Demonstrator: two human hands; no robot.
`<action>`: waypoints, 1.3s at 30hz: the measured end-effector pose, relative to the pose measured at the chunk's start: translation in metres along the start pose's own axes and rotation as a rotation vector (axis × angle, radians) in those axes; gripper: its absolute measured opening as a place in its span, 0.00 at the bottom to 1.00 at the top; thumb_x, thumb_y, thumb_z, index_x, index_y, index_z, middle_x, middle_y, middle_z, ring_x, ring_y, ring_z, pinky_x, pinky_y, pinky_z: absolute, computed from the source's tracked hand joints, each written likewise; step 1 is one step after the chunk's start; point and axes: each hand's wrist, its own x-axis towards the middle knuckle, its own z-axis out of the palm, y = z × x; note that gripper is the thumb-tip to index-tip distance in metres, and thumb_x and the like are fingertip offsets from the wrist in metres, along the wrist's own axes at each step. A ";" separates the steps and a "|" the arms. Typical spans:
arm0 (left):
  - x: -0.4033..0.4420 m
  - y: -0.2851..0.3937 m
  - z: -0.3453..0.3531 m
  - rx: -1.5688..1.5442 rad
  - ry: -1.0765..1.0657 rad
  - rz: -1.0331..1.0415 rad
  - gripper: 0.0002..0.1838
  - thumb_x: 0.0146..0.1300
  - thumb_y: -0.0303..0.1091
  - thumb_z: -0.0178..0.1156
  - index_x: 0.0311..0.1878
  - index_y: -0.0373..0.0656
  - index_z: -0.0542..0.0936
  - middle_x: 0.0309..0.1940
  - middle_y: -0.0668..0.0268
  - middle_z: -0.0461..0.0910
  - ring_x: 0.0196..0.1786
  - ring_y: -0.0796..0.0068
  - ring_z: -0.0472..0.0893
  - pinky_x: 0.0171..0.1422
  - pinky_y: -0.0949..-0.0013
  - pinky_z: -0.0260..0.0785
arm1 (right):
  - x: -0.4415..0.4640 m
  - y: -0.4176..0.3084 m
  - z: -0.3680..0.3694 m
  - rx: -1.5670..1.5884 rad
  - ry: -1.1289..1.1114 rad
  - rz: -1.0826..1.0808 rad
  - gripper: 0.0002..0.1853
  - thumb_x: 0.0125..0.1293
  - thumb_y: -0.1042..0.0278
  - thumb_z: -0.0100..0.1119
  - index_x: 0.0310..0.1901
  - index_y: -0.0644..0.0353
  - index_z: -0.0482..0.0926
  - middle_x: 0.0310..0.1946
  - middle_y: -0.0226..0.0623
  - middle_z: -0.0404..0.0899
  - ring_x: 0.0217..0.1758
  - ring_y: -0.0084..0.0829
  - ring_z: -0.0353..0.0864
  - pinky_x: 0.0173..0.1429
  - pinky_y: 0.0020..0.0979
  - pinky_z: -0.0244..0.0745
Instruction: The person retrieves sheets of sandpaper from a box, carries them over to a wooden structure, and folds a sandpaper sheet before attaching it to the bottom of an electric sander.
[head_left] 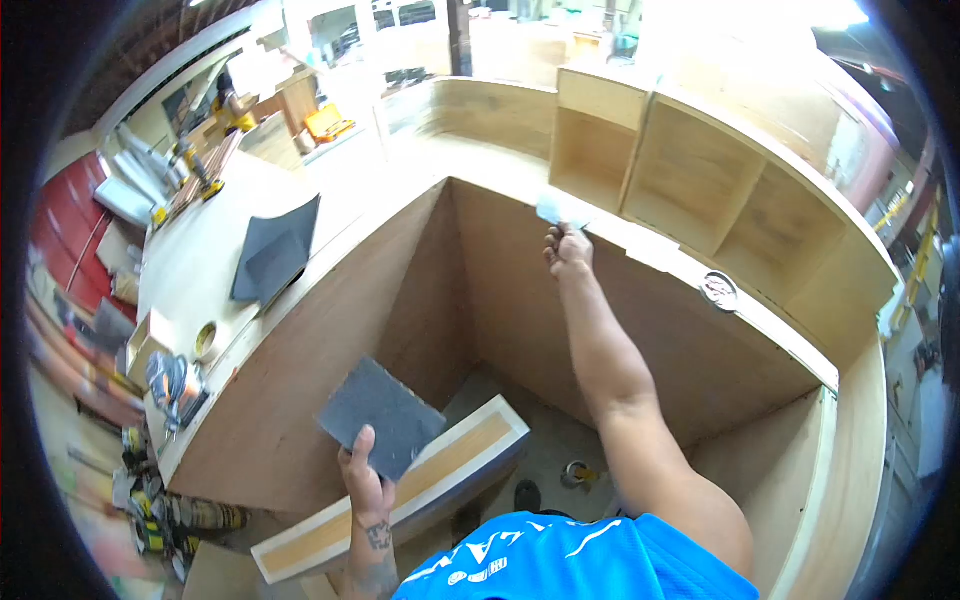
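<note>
Here, in the head view, the left hand [368, 476] is at seven o'clock of the picture's centre, gripping a dark square board [392, 415]; the thumb presses its upper face, while the board hides the other fingers. The board extends from the grip toward twelve to one o'clock. A long framed wooden piece [450, 455] lies lower, behind it.

The right hand [570, 250] reaches out to two o'clock, its fingers curled around a pale flat tool [549, 207] whose broad end projects toward eleven o'clock, at the narrow ledge [790, 346]. A round dish [718, 291] sits on that ledge, between three and four o'clock from this hand. Toward nine to ten o'clock, dark sheets [272, 250] lie on the bench [190, 270].
</note>
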 end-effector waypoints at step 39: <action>0.030 0.018 0.022 0.045 -0.178 0.136 0.13 0.69 0.31 0.64 0.55 0.38 0.80 0.50 0.64 0.83 0.50 0.75 0.83 0.58 0.68 0.75 | -0.319 0.071 -0.042 -0.265 -0.774 0.082 0.14 0.78 0.57 0.58 0.47 0.61 0.82 0.38 0.35 0.86 0.37 0.25 0.88 0.36 0.29 0.85</action>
